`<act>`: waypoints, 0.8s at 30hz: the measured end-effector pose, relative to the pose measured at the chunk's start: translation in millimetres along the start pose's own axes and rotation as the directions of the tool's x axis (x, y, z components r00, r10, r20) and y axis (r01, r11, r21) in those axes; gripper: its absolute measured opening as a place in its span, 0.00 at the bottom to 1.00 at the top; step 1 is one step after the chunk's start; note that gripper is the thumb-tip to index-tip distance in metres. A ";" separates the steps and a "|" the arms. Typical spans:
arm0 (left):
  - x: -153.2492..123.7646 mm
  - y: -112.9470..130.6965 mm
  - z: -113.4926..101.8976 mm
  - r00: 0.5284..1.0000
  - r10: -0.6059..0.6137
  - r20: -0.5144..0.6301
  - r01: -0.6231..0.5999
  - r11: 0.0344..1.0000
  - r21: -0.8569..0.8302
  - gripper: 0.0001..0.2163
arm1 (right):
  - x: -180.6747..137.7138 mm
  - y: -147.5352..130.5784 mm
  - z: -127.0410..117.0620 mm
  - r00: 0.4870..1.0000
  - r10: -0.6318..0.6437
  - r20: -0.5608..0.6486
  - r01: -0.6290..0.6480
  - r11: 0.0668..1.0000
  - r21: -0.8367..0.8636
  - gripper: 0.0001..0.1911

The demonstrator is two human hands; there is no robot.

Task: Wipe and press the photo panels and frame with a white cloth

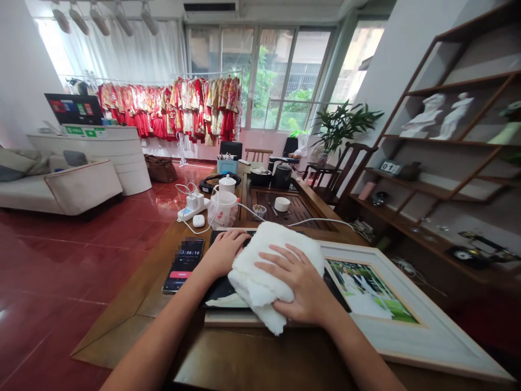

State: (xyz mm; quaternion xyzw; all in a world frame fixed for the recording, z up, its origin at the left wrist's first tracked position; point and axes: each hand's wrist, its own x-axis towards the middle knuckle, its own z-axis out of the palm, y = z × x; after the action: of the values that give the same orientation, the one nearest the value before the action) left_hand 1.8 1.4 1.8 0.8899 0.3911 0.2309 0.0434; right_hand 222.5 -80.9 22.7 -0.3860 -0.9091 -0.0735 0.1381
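Note:
A folded white towel (264, 266) lies over a dark flat panel (217, 288) with a pale wooden edge at its front. My right hand (299, 279) is on the towel, its fingers spread across the top and the thumb against a lower fold. At the panel's far left part rests my left hand (228, 251), fingers stretched out and touching the towel's left side; its fingertips are partly hard to make out. To the right is a framed wedding photo (366, 290) with a wide pale mat, lying flat and partly covered by the panel.
Left of my forearm lies a phone (184, 266) with a running timer. Beyond are a power strip (193, 206) with cables, a lidded white pitcher (223, 203), a small white cup (282, 204) and a tea tray (309, 209). Wooden shelves (448, 179) stand at right.

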 end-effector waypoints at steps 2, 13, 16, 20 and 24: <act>0.4 0.0 0.8 1.000 -0.015 -0.005 0.015 1.000 0.005 0.17 | -4.7 11.6 -0.4 0.999 0.039 -0.024 -0.040 0.999 -0.016 0.34; -0.1 -0.2 1.3 1.000 -0.011 -0.017 0.011 1.000 0.017 0.17 | -23.0 40.2 -1.7 0.970 0.210 -0.121 -0.224 0.967 -0.123 0.30; 0.2 -0.1 1.9 1.000 -0.017 -0.005 0.017 1.000 0.015 0.17 | -10.5 14.6 -0.5 0.994 0.100 -0.041 -0.102 0.993 -0.050 0.33; 0.7 0.0 1.8 1.000 -0.002 0.011 0.002 1.000 0.012 0.17 | 1.1 -5.6 -0.8 1.000 0.008 -0.001 -0.008 0.999 0.043 0.36; 1.1 -0.6 2.9 1.000 -0.002 -0.005 0.002 1.000 0.015 0.17 | -4.0 9.0 -2.4 0.998 0.060 -0.018 -0.060 0.998 0.029 0.35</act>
State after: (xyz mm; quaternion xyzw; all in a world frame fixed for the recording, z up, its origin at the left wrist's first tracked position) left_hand 3.3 2.9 -0.5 0.8891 0.3939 0.2304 0.0360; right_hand 232.2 -78.0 24.0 -0.4104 -0.8967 -0.0599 0.1545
